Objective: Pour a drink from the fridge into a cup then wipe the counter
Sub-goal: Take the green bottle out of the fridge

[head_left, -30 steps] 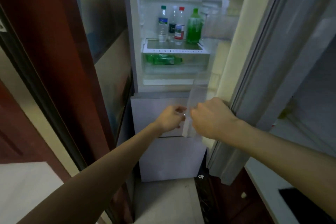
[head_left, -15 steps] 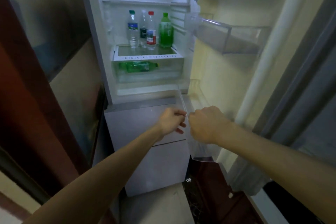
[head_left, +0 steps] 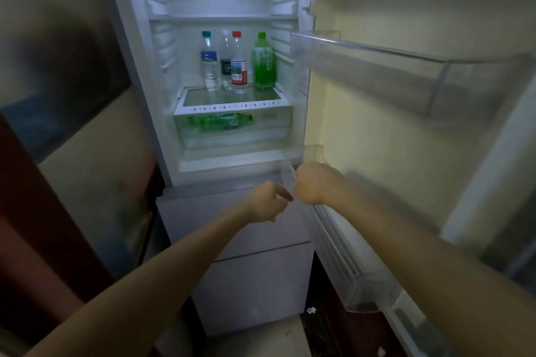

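The fridge (head_left: pixel 162 124) stands open and lit. On its glass shelf (head_left: pixel 232 101) stand a green-capped water bottle (head_left: pixel 210 62), a white-capped clear bottle (head_left: pixel 224 61), a red-capped bottle (head_left: pixel 238 64) and a green soda bottle (head_left: pixel 264 62). Another green bottle (head_left: pixel 223 122) lies in the drawer below the shelf. My right hand (head_left: pixel 311 182) grips the clear rim at the inner edge of the fridge door (head_left: pixel 362 130), low down. Just left of it, my left hand (head_left: pixel 268 201) hovers with loosely curled fingers and holds nothing. No cup is in view.
Clear door bins (head_left: pixel 406 72) jut from the open door on the right, and a lower door bin (head_left: pixel 362 284) sits near my right forearm. White freezer drawers (head_left: pixel 255 255) are below the hands. A dark red panel (head_left: pixel 43 226) lines the left side.
The fridge door has swung wider to the right with my right hand on it. My left hand has come off the door edge. The view has moved closer to the shelves.
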